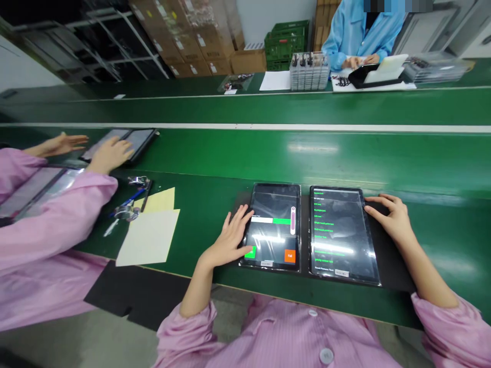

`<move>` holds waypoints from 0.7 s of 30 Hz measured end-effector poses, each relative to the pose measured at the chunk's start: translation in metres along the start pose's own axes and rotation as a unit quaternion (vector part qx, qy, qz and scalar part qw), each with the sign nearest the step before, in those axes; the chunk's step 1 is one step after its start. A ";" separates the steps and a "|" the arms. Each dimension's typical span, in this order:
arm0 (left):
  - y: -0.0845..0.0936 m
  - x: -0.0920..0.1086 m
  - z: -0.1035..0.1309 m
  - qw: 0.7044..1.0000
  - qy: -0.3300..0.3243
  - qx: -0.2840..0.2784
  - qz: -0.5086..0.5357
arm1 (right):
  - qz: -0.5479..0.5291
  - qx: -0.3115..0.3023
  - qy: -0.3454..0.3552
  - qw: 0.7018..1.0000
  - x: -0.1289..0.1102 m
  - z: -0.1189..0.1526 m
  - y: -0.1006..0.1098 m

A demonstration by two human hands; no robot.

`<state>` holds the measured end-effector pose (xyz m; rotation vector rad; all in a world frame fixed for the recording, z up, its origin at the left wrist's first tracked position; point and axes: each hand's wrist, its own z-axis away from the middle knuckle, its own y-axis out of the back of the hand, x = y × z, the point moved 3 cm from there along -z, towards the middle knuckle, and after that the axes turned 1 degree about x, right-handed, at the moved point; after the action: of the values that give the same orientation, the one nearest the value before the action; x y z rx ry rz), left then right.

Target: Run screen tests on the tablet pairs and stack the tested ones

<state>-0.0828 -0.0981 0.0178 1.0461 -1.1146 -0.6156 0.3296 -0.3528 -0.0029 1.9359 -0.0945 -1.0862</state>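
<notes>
Two black tablets lie side by side, screens up, on a dark mat [395, 260]. On the left tablet [274, 204] a white and green bar, a green button and an orange "Fail" button show. My left hand [230, 240] rests at its left edge with fingers spread, the thumb over the green button. Green lines of text fill the upper and middle screen of the right tablet [341, 235]. Beside that tablet's upper right edge is my right hand [391, 217], its fingers apart, index finger and thumb at the edge.
To the left, a co-worker's hands [109, 153] are over another tablet [141, 140]. Cream paper sheets [148, 237] and a blue pen [134, 197] lie between us. Across the green bench [215, 148], a person in blue [347, 33] works near stacked clear trays [310, 71].
</notes>
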 end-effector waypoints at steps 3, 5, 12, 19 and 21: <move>0.009 -0.008 0.002 0.999 0.001 -0.029 0.015 | -0.001 -0.001 0.007 1.000 0.001 -0.001 -0.002; 0.017 -0.017 -0.003 0.996 0.008 -0.064 0.065 | -0.006 0.003 0.012 1.000 0.001 -0.002 -0.003; 0.040 0.022 -0.100 0.994 0.022 -0.083 -0.059 | -0.023 0.000 0.031 0.999 0.001 -0.005 -0.006; 0.029 0.075 -0.154 0.982 -0.120 -0.062 -0.129 | -0.032 -0.008 0.013 0.999 0.002 -0.006 -0.004; 0.026 0.074 -0.150 0.980 -0.128 -0.034 -0.151 | -0.040 -0.016 0.021 0.999 0.001 -0.004 -0.002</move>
<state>0.0813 -0.0951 0.0617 1.1080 -1.1563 -1.0484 0.3317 -0.3493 -0.0042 1.9463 0.0245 -1.0925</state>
